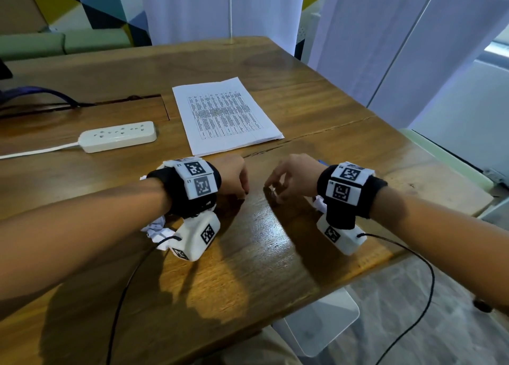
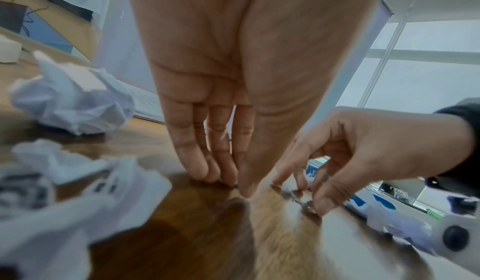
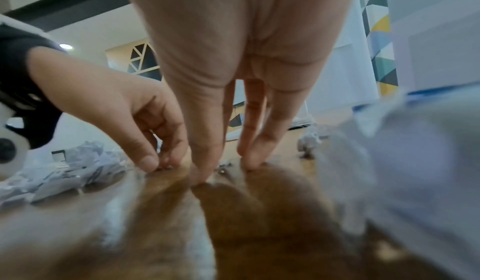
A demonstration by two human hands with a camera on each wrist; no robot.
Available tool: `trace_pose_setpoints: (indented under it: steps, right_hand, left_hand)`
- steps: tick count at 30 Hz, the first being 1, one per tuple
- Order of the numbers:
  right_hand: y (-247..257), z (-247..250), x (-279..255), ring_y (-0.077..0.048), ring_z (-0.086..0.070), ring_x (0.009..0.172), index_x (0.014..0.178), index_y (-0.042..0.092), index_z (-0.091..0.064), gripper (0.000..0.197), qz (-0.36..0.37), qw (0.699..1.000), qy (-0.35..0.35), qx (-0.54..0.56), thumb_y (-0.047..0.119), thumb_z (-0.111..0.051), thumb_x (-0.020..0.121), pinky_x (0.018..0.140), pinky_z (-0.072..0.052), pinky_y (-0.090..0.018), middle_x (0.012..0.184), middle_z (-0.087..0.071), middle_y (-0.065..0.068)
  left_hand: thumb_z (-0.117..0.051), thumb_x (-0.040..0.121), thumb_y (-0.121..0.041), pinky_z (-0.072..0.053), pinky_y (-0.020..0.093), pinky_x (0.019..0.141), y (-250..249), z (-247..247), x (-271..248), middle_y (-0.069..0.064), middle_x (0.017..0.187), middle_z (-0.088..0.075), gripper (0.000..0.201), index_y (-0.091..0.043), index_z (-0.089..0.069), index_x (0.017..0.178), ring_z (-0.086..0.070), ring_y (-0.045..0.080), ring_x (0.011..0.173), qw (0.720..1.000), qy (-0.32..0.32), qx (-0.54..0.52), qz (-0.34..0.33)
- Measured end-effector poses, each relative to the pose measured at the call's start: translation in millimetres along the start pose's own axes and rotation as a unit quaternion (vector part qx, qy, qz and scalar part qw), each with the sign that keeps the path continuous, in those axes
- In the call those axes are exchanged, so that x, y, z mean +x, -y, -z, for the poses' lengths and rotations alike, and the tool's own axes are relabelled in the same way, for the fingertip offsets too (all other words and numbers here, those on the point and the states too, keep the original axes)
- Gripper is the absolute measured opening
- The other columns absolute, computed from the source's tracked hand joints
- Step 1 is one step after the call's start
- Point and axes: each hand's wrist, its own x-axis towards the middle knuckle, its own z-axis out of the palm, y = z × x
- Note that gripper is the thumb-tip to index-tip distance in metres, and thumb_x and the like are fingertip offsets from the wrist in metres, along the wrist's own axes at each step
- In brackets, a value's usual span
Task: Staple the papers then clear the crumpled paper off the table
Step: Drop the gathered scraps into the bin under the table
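The stack of printed papers (image 1: 225,113) lies flat on the wooden table (image 1: 275,243), beyond both hands. My left hand (image 1: 243,192) has its fingertips (image 2: 226,176) and thumb drawn together on the tabletop, pinching a tiny dark bit (image 2: 233,185). Close beside it, my right hand (image 1: 271,189) pinches a short strip of staples (image 2: 298,197) that lies on the wood, between its thumb and curled fingers. Crumpled paper (image 1: 155,227) lies under my left wrist, with more crumpled paper (image 1: 319,202) by my right wrist. No stapler shows clearly.
A white power strip (image 1: 118,136) with its cord lies at the left. A white and blue box (image 2: 363,199) sits just behind my right hand. The table's right edge (image 1: 446,171) is near my right forearm. Sensor cables hang from both wrists.
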Motion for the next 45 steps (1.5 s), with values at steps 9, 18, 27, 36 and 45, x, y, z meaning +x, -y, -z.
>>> trace_pose_setpoints:
  steps: [9,18,27,36,45]
  right_hand:
    - [-7.7,1.4,16.6,-0.018,-0.07,0.083,0.082,0.022,-0.079,0.016,-0.015,0.995,0.018,0.093,0.022,-0.082,0.067,0.084,-0.057,-0.033,0.087,-0.074,0.002]
    - [-6.1,1.7,17.9,-0.013,-0.065,0.063,0.08,0.018,-0.073,0.005,-0.02,0.994,0.06,0.092,0.017,-0.076,0.076,0.079,-0.059,-0.033,0.075,-0.067,0.006]
    - [-13.3,16.5,17.3,-0.003,-0.063,0.058,0.082,0.013,-0.068,0.005,0.008,0.996,0.035,0.088,0.018,-0.067,0.084,0.064,-0.052,-0.02,0.073,-0.069,0.002]
    - [-36.9,27.2,-4.7,0.0,-0.063,0.056,0.084,0.008,-0.067,0.009,-0.019,0.983,-0.015,0.182,0.017,-0.067,0.083,0.068,-0.054,-0.02,0.075,-0.07,-0.004]
    - [-42.1,18.8,-13.5,0.001,-0.06,0.049,0.073,0.015,-0.066,0.01,0.01,0.979,-0.002,0.202,0.014,-0.069,0.082,0.062,-0.054,-0.015,0.064,-0.067,0.001]
  left_hand:
    - [-0.072,0.08,-0.015,-0.037,0.012,0.054,2.3,-0.3,-3.5,0.004,0.099,-0.074,0.019,-0.012,-0.075,0.098,-0.055,0.007,0.073,1.0,0.004,0.009,-0.007]
    - [-0.072,0.08,-0.017,-0.039,0.013,0.057,0.4,-0.8,-2.9,0.002,0.096,-0.073,0.019,-0.013,-0.075,0.098,-0.051,0.001,0.062,1.0,0.012,0.022,-0.012]
    - [-0.072,0.079,-0.021,-0.041,0.015,0.055,-1.9,-4.0,-0.8,-0.005,0.08,-0.067,0.015,-0.015,-0.076,0.092,-0.053,0.002,0.064,1.0,-0.003,0.018,-0.003]
    - [-0.074,0.078,-0.024,-0.038,0.014,0.054,-29.4,-12.8,13.9,-0.002,0.089,-0.073,0.015,-0.016,-0.076,0.09,-0.057,0.007,0.074,0.999,-0.035,0.019,-0.026]
    - [-0.073,0.077,-0.008,-0.038,0.014,0.062,-36.0,-12.7,23.1,0.002,0.098,-0.075,0.022,-0.012,-0.071,0.098,-0.067,0.014,0.092,0.998,-0.041,-0.004,-0.039]
